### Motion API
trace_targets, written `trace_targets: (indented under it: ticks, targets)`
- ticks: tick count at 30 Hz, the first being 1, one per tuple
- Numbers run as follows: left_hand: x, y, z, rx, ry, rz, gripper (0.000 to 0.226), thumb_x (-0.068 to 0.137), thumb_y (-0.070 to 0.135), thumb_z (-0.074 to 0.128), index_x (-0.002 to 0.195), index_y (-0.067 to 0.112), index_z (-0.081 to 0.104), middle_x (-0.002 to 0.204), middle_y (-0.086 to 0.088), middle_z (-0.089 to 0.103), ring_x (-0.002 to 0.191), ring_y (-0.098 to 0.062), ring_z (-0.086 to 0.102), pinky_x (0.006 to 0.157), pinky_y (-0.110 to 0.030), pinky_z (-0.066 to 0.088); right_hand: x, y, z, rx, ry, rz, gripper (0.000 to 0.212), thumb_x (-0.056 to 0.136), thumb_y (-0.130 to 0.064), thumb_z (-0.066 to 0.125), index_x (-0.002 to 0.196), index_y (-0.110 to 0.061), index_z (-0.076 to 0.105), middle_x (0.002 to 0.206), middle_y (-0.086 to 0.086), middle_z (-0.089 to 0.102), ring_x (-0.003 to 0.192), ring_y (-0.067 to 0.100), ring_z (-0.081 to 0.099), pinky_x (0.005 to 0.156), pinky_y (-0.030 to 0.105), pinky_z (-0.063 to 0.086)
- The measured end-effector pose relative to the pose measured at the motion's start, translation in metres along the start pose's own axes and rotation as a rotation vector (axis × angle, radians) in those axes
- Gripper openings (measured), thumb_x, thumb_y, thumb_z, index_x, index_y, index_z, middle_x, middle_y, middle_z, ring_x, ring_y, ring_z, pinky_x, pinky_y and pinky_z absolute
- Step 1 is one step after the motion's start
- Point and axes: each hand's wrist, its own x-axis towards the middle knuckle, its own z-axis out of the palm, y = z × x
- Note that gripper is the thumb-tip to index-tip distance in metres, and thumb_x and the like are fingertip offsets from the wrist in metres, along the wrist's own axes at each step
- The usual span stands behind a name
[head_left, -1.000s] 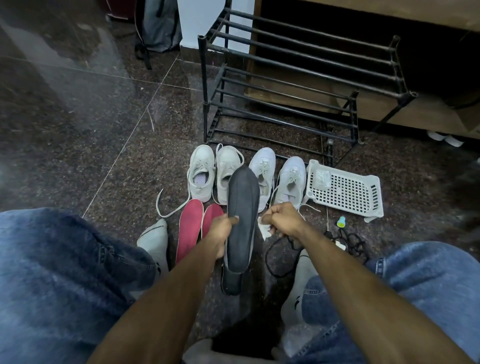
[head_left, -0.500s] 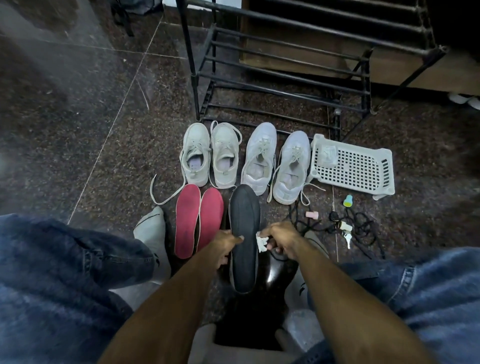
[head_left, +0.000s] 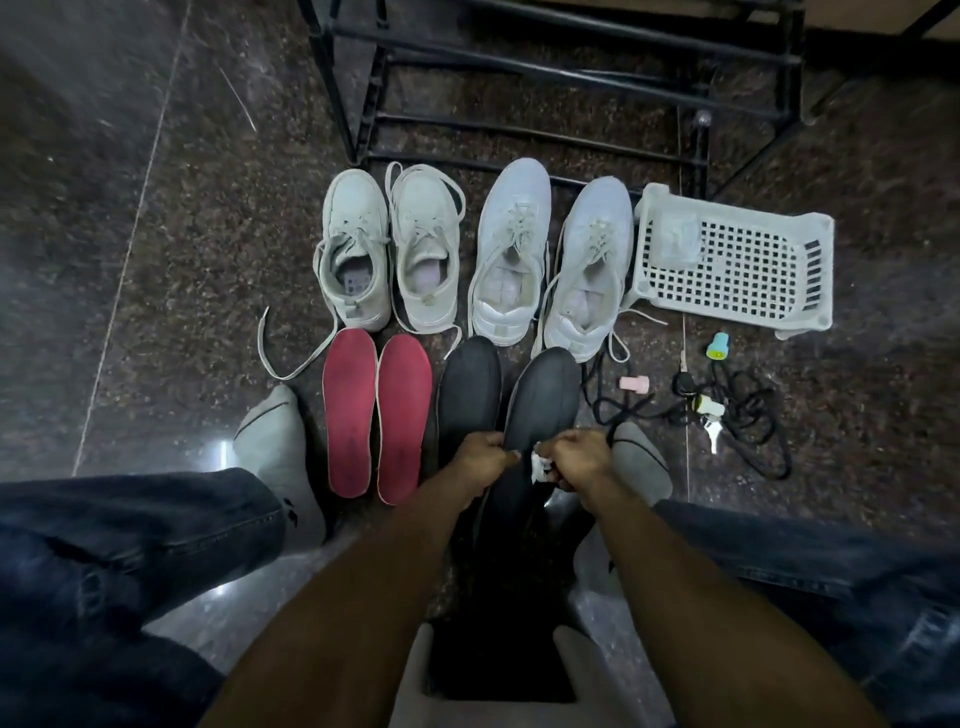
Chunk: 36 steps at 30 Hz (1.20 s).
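Held insole (head_left: 545, 405) tilted rightward; right hand (head_left: 577, 460) half-hides cloth (head_left: 540, 467)

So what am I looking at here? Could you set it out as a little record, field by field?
left hand: grips the held black insole by its edge
right hand: pinches a white wipe at that insole
floor, near: second black insole; red insoles, a pair side by side
floor, further: pale shoes, four in a row; white basket at their right
behind: black shoe rack
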Motion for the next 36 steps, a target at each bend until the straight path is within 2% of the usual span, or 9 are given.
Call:
trace_targets:
  ticks: [4,9,14,16,20,23,27,32,36]
  targets:
    - [0.014,-0.004,-0.01,0.207,0.151,0.026,0.032,0.09,0.019,0.061,0.122,0.018,0.065,0.118,-0.009,0.069,0.102,-0.027,0.065,0.088,-0.03,0.053,0.019,0.003,0.003,-0.114,-0.016,0.007,0.032,0.076,-0.004,0.068,0.048,-0.01,0.056,0.043,0.01,0.052,0.035,0.02,0.05,0.042,0.023,0.039]
    - [0.012,-0.012,-0.024,0.529,0.162,0.122,0.04,0.09,0.021,0.058,0.13,0.019,0.06,0.133,-0.001,0.061,0.123,-0.021,0.056,0.103,-0.028,0.043,0.028,0.002,0.012,-0.145,-0.005,-0.021,0.02,0.073,-0.015,0.072,0.055,-0.011,0.065,0.056,0.011,0.066,0.047,0.025,0.062,0.046,0.026,0.049]
    - [0.004,-0.005,-0.026,0.662,0.137,0.206,0.036,0.09,0.022,0.057,0.125,0.019,0.063,0.127,-0.005,0.064,0.118,-0.025,0.059,0.099,-0.034,0.047,0.033,0.003,0.001,-0.254,-0.027,-0.096,0.01,0.06,-0.023,0.064,0.052,-0.018,0.066,0.055,0.003,0.067,0.06,0.028,0.068,0.055,0.035,0.055]
    - [0.0,0.007,-0.026,0.71,0.148,0.292,0.034,0.09,0.022,0.056,0.123,0.019,0.064,0.125,-0.006,0.064,0.116,-0.026,0.059,0.097,-0.036,0.048,0.028,-0.01,-0.016,-0.239,0.046,-0.159,0.016,0.067,-0.017,0.068,0.051,-0.017,0.066,0.055,0.0,0.066,0.06,0.021,0.065,0.06,0.029,0.054]
    - [-0.002,0.053,-0.025,0.795,0.177,0.518,0.035,0.093,0.023,0.052,0.126,0.022,0.061,0.125,-0.003,0.058,0.114,-0.023,0.057,0.096,-0.035,0.047,0.027,-0.049,-0.06,-0.026,0.147,-0.218,0.02,0.077,-0.006,0.072,0.062,-0.018,0.068,0.053,-0.002,0.061,0.052,0.017,0.056,0.046,0.021,0.044]
    - [0.001,0.096,-0.02,0.893,0.194,0.698,0.042,0.093,0.023,0.049,0.135,0.024,0.052,0.134,0.0,0.051,0.124,-0.02,0.048,0.099,-0.037,0.045,0.044,-0.079,-0.097,0.062,0.231,-0.255,0.017,0.082,-0.002,0.067,0.069,-0.014,0.067,0.067,0.01,0.066,0.047,0.017,0.053,0.039,0.021,0.042]
    - [0.012,0.137,-0.006,1.151,0.13,0.878,0.058,0.093,0.021,0.048,0.148,0.025,0.034,0.149,0.002,0.037,0.138,-0.02,0.032,0.108,-0.042,0.036,0.073,-0.116,-0.141,0.09,0.38,-0.324,0.02,0.076,-0.011,0.067,0.058,-0.018,0.06,0.07,0.013,0.067,0.063,0.03,0.065,0.063,0.048,0.059]
    - [0.036,0.152,0.002,1.376,0.032,0.851,0.063,0.095,0.021,0.046,0.153,0.026,0.02,0.158,0.003,0.025,0.145,-0.017,0.018,0.116,-0.044,0.022,0.141,-0.15,-0.181,0.165,0.447,-0.41,0.019,0.064,-0.007,0.066,0.057,-0.025,0.065,0.071,-0.007,0.067,0.074,0.021,0.067,0.075,0.052,0.059]
    - [0.052,0.143,-0.005,1.373,0.04,0.923,0.061,0.094,0.016,0.044,0.152,0.026,0.024,0.157,0.005,0.025,0.144,-0.013,0.021,0.114,-0.038,0.023,0.141,-0.177,-0.18,0.004,0.544,-0.479,0.019,0.077,-0.008,0.064,0.092,-0.019,0.071,0.098,0.001,0.071,0.091,0.026,0.069,0.088,0.041,0.056]
